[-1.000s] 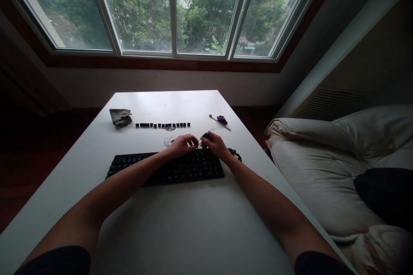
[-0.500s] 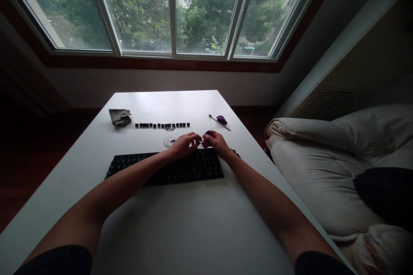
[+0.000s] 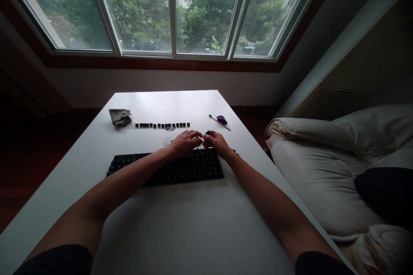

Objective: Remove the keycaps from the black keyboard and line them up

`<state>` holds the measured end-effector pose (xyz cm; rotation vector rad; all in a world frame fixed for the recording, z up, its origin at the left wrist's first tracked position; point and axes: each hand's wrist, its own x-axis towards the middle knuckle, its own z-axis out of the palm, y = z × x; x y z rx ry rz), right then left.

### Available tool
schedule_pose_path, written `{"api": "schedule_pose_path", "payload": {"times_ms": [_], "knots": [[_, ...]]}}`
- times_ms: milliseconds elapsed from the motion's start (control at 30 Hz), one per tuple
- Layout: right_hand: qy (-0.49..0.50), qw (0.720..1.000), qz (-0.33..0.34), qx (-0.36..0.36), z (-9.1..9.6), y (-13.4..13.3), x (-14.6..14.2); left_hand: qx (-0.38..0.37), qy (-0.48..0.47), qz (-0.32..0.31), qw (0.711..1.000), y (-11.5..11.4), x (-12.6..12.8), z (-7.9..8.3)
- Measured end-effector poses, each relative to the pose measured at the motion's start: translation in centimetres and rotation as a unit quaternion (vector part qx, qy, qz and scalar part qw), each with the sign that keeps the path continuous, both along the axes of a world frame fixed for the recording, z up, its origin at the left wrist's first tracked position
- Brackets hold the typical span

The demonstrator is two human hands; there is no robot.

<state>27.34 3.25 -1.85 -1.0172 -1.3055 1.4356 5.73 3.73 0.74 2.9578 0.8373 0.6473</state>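
Observation:
The black keyboard (image 3: pixel 211 166) lies across the white table, its middle partly covered by my left forearm. Above its far edge, my right hand (image 3: pixel 217 142) pinches a small black tool with thin wire, which looks like a keycap puller (image 3: pixel 208 132). My left hand (image 3: pixel 186 142) meets it from the left, fingers bent and closed around a small dark piece that looks like a keycap (image 3: pixel 199 142); the fingers mostly hide it. Beyond the hands, several black keycaps (image 3: pixel 155 126) stand in a row.
Clear round discs (image 3: pixel 167 141) lie just behind my left hand. A crumpled grey cloth (image 3: pixel 120 117) sits at the far left of the table (image 3: pixel 155 227). At the far right are a toothbrush (image 3: pixel 220 123) and a purple bundle (image 3: pixel 222 119). A pale sofa (image 3: pixel 309 163) stands to the right.
My left hand has shifted slightly right and turned, its fingers bending closer to my right hand. The right hand and the keyboard stay almost where they were.

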Motion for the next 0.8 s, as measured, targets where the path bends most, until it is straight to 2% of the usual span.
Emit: {"api": "schedule_pose_path", "payload": {"times_ms": [167, 267, 400, 533, 800], "knots": [[0.008, 1.000, -0.015, -0.010, -0.1, 0.2, -0.2, -0.063, -0.021, -0.010, 0.998, -0.6, 0.2, 0.6], [0.011, 0.998, -0.060, -0.007, -0.5, 0.3, -0.3, -0.062, -0.057, 0.036, 0.996, 0.0, 0.0, 0.5], [0.016, 0.995, -0.092, -0.022, -1.1, 0.6, -0.3, -0.052, -0.104, 0.137, 0.984, 2.3, -0.3, -0.3], [0.009, 0.995, -0.094, -0.039, -1.5, 0.7, -0.2, -0.068, -0.089, 0.186, 0.976, 5.4, 0.1, -1.2], [0.008, 0.996, -0.085, -0.033, -1.7, 0.5, -0.2, -0.068, -0.066, 0.211, 0.973, 9.7, 2.9, -2.3]]}}
